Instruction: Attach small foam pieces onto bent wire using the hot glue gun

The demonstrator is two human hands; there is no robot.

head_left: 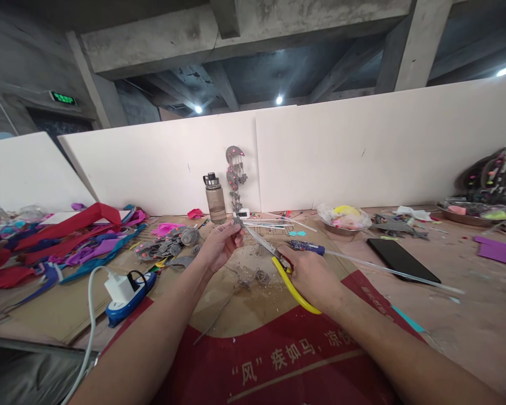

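Note:
My left hand (222, 245) pinches a small grey fuzzy piece (238, 221) between thumb and fingertips. In my right hand (314, 277) is a pair of scissors (292, 286) with yellow handles. Its blades point up and left, and the tips come close to the grey piece; whether they touch it I cannot tell. Below the hands, a loose tangle of grey yarn (259, 277) lies on the cardboard (213, 315) among small scraps. Behind my left hand, a grey moon-shaped ornament (235, 152) with pink dots and dangling strands is against the white board.
A water bottle (215, 199) stands by the white board (341, 152). Left are red fabric strips (69, 225), a yarn ball (189, 236) and a blue power strip (130, 298). Right are a screwdriver (307, 247), a black phone (400, 259), a clear rod (405, 271) and a bagged bowl (343, 218).

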